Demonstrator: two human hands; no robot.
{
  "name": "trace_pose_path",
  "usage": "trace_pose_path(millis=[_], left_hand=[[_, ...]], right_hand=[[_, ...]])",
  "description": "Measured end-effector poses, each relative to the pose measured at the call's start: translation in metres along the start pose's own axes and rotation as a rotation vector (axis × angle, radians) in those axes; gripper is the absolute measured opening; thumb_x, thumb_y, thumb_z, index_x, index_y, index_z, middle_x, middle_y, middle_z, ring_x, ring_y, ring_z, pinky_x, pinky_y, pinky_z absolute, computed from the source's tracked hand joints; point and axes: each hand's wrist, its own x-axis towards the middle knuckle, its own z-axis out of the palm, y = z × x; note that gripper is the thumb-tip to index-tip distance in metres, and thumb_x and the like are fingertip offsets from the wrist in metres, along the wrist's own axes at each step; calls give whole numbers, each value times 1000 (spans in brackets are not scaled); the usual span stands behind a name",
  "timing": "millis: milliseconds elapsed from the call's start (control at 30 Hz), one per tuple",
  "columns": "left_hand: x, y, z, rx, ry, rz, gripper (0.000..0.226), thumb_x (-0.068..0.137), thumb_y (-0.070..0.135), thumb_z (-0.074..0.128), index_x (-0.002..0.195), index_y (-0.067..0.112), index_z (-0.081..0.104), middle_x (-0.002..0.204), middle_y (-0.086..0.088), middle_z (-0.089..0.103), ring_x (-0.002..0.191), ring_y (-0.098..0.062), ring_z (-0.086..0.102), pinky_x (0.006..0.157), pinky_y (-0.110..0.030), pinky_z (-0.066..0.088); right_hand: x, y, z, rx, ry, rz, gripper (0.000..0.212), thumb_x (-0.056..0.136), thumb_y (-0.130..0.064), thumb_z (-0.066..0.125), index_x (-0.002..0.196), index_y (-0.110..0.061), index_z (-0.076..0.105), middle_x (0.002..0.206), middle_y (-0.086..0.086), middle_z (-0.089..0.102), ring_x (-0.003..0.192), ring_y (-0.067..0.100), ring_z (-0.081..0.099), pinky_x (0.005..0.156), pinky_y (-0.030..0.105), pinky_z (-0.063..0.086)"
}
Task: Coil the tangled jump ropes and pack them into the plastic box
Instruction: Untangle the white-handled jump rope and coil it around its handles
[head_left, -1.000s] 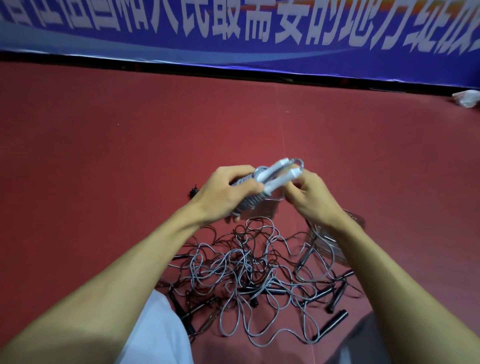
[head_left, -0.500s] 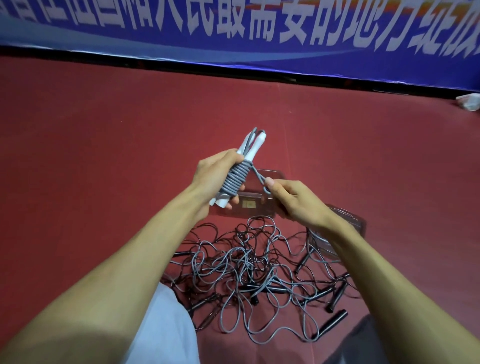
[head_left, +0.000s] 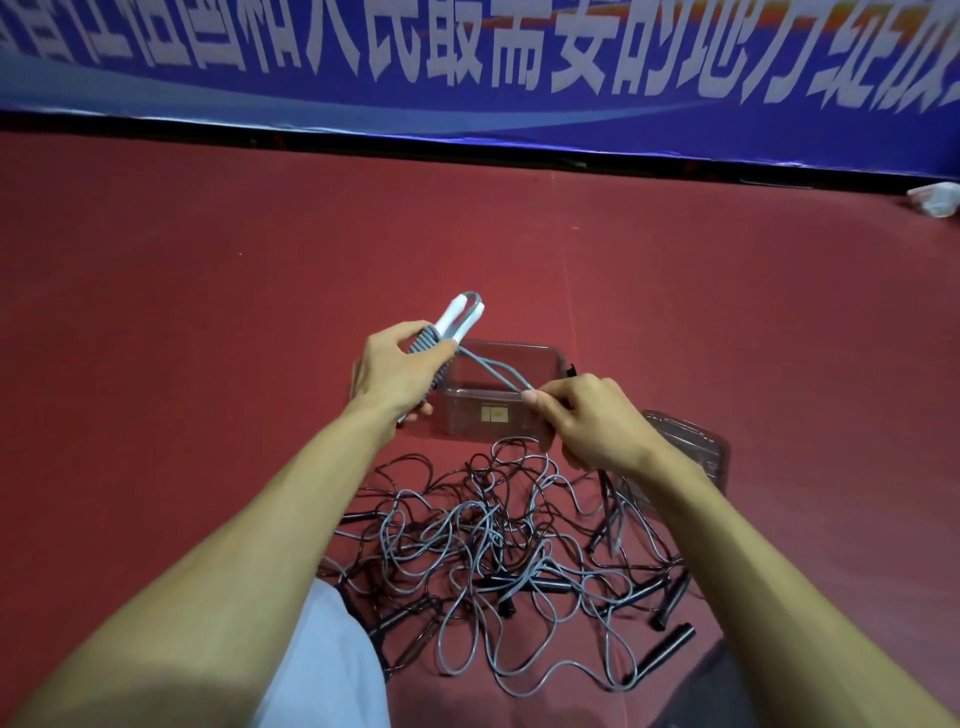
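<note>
My left hand (head_left: 395, 374) grips a coiled jump rope (head_left: 457, 325) with two white handles, its grey cord wound tightly around them. A loop of that cord runs down to my right hand (head_left: 582, 415), which pinches its end and holds it taut. Right behind both hands, the clear plastic box (head_left: 530, 358) stands open on the red floor. A heap of tangled jump ropes (head_left: 498, 561), grey and dark cords with black handles, lies on the floor below my hands.
The box's clear lid (head_left: 696, 447) lies on the floor to the right of the box, partly behind my right wrist. A blue banner (head_left: 467, 67) runs along the far wall. A crumpled white thing (head_left: 935, 197) lies at the far right. My knees show at the bottom edge.
My left hand has turned the white-handled bundle from lying flat to pointing up and away. My right hand has pulled the cord's loop out to the right and downward, away from the bundle.
</note>
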Motion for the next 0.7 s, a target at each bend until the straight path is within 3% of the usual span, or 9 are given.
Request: trace_pose_path(millis=[67,133,200,333,400,467,600,700], left_hand=[[2,-8,-1,280,2,85,29,81,43,73,107,40,61,71,2,67,55,-22,66,52,-27,49],[1,-14,2,580,-44,154,33,81,47,73,109,38,58,78,1,64,70,-26,63,61,-30,44],[-2,-16,5,761,-136,196,35,83,45,73,108,32,52,84,-1,59,75,-26,55,67,-31,38],[-14,-12,14,980,-428,258,33,87,42,68,114,36,49,91,0,60,76,-23,54,69,-31,37],[-20,-10,18,1035,-537,310,27,86,41,69,103,42,49,94,1,63,77,-22,55,68,-30,37],[-26,-8,22,1077,-559,382,28,81,49,67,103,43,51,90,1,62,78,-23,54,68,-30,39],[-36,0,25,1111,-529,502,68,64,92,47,112,46,58,79,4,56,75,-23,55,67,-31,43],[-36,2,22,1013,-540,570,62,66,92,41,111,54,58,69,6,60,66,-17,58,63,-30,43]], right_hand=[[-3,-3,0,-116,-45,-18,35,101,-37,45,77,-20,63,69,1,67,62,12,60,67,32,50],[-7,-9,0,-301,-56,-57,25,101,-40,44,98,-28,66,81,0,66,80,26,58,66,34,44],[-7,-13,-3,-484,-30,-163,26,100,-44,45,116,-34,62,96,-1,69,91,29,61,62,34,38],[-7,-14,-11,-523,28,-291,19,98,-42,50,108,-35,65,99,-10,68,92,19,63,60,33,42],[-8,-13,-11,-479,24,-307,19,98,-33,51,106,-32,68,101,-10,66,94,18,61,63,34,44],[-7,-11,-11,-412,73,-326,17,95,-29,55,104,-29,70,99,-9,66,92,19,62,63,34,46],[-3,-1,-10,-270,283,-313,14,92,-28,59,98,-25,71,94,-8,67,88,22,63,60,32,43],[0,8,-10,-140,392,-245,15,87,-34,66,93,-23,73,85,-9,64,80,20,62,60,31,40]])
